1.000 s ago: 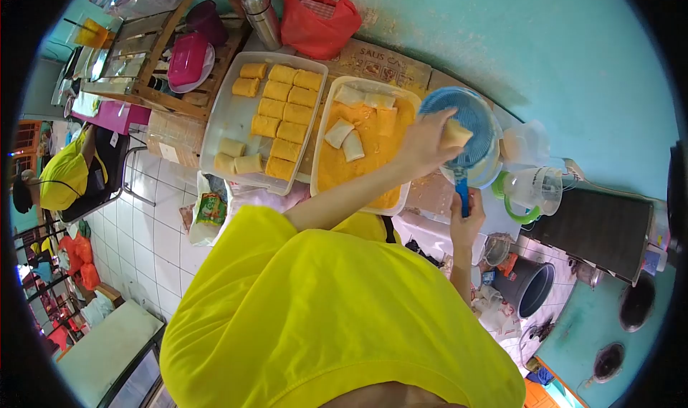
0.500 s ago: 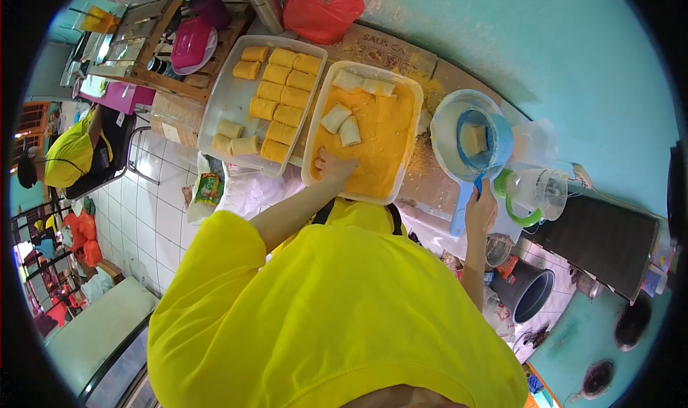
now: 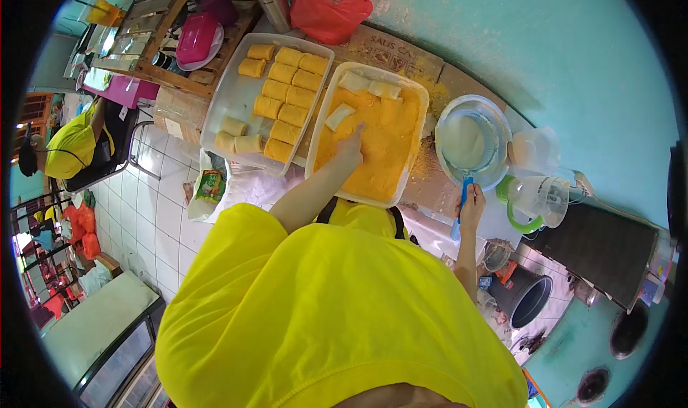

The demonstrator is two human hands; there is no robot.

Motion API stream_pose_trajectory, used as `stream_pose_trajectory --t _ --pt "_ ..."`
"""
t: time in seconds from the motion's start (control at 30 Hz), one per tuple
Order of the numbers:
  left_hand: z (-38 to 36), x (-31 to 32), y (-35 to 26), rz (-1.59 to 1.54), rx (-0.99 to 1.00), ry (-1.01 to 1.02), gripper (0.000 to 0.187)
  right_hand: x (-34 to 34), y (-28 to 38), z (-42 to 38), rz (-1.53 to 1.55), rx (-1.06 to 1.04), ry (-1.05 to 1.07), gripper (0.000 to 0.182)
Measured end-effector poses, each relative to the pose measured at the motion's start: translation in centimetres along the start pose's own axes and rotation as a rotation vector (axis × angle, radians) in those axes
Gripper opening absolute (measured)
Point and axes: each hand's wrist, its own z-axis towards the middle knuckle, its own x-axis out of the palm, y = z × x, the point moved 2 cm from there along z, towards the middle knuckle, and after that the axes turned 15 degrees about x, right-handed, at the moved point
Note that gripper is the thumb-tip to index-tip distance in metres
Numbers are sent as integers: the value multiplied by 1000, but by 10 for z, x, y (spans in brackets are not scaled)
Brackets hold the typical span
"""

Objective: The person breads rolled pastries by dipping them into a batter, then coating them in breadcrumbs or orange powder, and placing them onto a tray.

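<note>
My left hand (image 3: 349,150) rests in the orange crumbs of a white plastic tub (image 3: 309,161), its index finger stretched out and other fingers partly hidden. A pale roll (image 3: 340,118) lies just beyond it. At the tub's far end are two more pale rolls, one of them a roll (image 3: 385,90) beside the wall. My right hand (image 3: 471,206) is wrapped around the blue handle of a strainer (image 3: 467,182), whose head sits low in a bowl (image 3: 503,166) of pale liquid. No roll shows in the strainer.
Left of the tub, a clear tray (image 3: 236,89) holds several orange-crumbed rolls and a few paler ones. A red plastic bag (image 3: 330,10) and a steel flask (image 3: 272,5) stand behind. A clear jug with a green handle (image 3: 512,211) is right of the bowl. Another person (image 3: 75,146) sits far left.
My left hand has moved farther into the tub, and one middle pale roll no longer shows. The strainer has dropped into the liquid; the roll seen in it earlier is out of sight.
</note>
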Motion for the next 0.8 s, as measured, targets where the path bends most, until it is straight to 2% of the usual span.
stream_pose_trajectory --t 0.07,0.13,0.17,0.23,0.3,0.33,0.4,0.43,0.47,0.53,0.63,0.67,0.73,0.8 --pt "13 2 8 -54 3 7 73 -1 -8 9 -198 -47 -180 15" --pt "14 1 10 -44 29 10 68 3 23 -24 -386 -285 -562 17" --pt "20 -2 13 -72 15 173 69 8 37 -37 -484 -406 -753 20" --pt "31 -25 18 -124 -18 490 71 20 41 -36 -306 -539 -622 25" --pt "33 -47 21 250 8 518 67 41 48 -41 -223 -640 -469 28" --pt "43 -57 24 413 72 565 68 57 56 -47 -230 -683 -383 29" --pt "84 -83 48 717 254 677 72 97 63 -53 -266 -612 -198 30" --pt "79 -88 43 893 390 698 76 116 65 -55 -329 -676 -226 30" --pt "74 -93 39 1073 528 697 80 131 66 -57 -392 -739 -252 30" --pt "-16 -80 -20 1495 846 570 88 146 73 -66 -526 -674 -268 31" --pt "6 -75 18 1468 1186 351 94 158 68 -67 -593 -657 -343 33" --pt "7 -71 21 1504 1102 449 94 161 63 -67 -596 -664 -377 34" --pt "-35 -51 -14 1560 926 634 93 161 60 -69 -611 -674 -433 35" --pt "-47 -44 -23 1676 966 669 92 165 62 -69 -626 -694 -482 36"
